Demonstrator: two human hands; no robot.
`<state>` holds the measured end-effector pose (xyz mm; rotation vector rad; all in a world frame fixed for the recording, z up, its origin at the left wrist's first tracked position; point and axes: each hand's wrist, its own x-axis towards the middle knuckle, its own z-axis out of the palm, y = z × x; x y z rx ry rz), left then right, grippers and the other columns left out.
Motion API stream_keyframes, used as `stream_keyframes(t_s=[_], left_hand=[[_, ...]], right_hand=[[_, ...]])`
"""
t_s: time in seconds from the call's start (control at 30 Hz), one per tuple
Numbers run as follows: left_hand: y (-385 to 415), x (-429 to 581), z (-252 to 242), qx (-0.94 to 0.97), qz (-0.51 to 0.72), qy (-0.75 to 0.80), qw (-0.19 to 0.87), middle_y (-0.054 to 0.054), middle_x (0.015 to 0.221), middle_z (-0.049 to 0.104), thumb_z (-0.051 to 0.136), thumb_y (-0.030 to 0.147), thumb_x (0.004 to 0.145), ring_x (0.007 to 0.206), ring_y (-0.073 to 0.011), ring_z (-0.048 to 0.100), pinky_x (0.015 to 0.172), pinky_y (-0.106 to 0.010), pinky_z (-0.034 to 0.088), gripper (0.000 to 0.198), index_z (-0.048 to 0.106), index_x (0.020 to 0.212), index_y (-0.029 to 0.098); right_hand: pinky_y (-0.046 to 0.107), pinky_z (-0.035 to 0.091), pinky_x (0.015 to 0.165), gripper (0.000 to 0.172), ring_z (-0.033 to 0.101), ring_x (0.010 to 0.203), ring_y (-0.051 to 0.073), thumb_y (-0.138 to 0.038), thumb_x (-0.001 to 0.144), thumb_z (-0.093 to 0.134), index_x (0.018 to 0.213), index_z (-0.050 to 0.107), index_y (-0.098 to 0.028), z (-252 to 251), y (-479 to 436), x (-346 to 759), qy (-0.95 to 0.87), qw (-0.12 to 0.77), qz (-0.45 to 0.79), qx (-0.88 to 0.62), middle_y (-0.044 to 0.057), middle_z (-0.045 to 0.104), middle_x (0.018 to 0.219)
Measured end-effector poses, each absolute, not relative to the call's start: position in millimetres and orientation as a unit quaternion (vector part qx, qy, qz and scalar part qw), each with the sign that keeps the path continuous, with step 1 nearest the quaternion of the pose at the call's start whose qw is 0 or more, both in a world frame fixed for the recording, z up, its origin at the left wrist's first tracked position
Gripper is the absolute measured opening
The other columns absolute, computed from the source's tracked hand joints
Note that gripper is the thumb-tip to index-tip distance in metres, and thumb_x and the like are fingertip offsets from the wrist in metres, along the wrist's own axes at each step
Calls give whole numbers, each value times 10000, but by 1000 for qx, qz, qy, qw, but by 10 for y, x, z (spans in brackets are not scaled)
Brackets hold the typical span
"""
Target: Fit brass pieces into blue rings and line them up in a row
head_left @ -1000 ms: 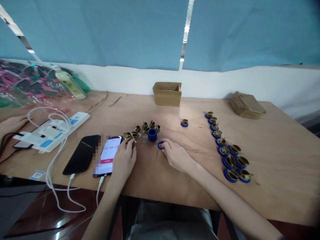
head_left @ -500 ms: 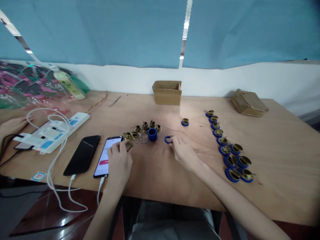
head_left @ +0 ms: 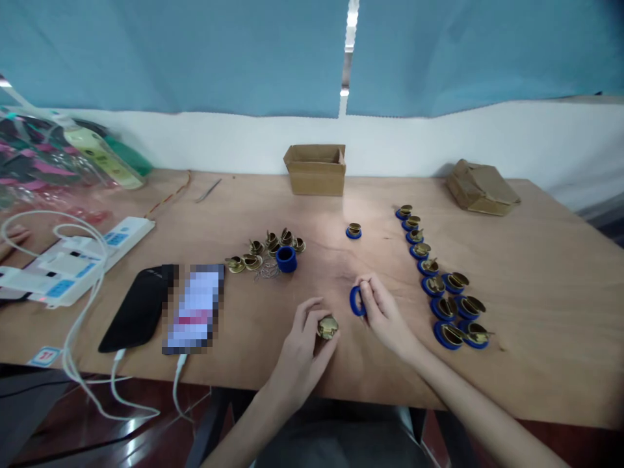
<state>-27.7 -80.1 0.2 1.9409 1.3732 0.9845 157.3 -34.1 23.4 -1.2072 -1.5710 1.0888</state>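
My left hand (head_left: 303, 348) pinches a small brass piece (head_left: 327, 327) above the wooden table (head_left: 536, 312), near its front edge. Just to its right, my right hand (head_left: 385, 312) holds a blue ring (head_left: 355, 301) upright between thumb and fingers. The two parts are close together but apart. Farther back lies a pile of loose brass pieces (head_left: 266, 250) with thin wire springs and a blue cap (head_left: 286, 259). A curved row of several blue rings fitted with brass pieces (head_left: 439, 286) runs along the right. One more fitted ring (head_left: 353, 231) sits alone mid-table.
Two phones (head_left: 166, 309) lie at the left front with charging cables. A white power strip (head_left: 73, 260) lies farther left, with another person's fingers (head_left: 12, 234) beside it. An open cardboard box (head_left: 316, 169) and a flat brown package (head_left: 480, 188) stand by the wall.
My left hand took a brass piece from the pile and drew it toward the front edge. My right hand lifted the blue ring and brought it right, next to the left hand.
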Motion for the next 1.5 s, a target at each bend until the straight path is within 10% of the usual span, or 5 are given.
stream_keyframes(t_s=[0.37,0.87,1.0,1.5], left_hand=[[-751,-261,6,630,347,535,443,-10,871,685,696,211,825,671,-140,630,609,-237,507,181,643,998,212],[-679,-347,28,445,421,435,660,-98,1218,682,795,226,767,1012,-191,693,872,-282,574,492,600,1220,213],[-639,-385,64,417,439,406,685,-95,1229,681,745,287,849,992,-179,689,832,-273,586,371,642,1200,221],[-613,-346,49,396,471,445,650,-111,1138,741,730,348,859,1033,-245,718,766,-305,622,308,673,1118,191]], right_hand=[[236,398,541,188,484,549,119,-377,1023,493,925,544,-225,169,-485,1396,-677,350,459,-457,-66,490,618],[257,452,675,182,610,708,139,-354,1031,511,973,611,-214,129,-439,1410,-718,342,387,-467,-10,636,794],[247,385,569,189,485,582,121,-380,1019,522,960,578,-209,131,-383,1426,-691,347,410,-484,-58,480,652],[263,454,643,258,610,648,130,-347,1072,396,1190,581,-210,282,-308,1577,-702,233,490,-462,-23,620,749]])
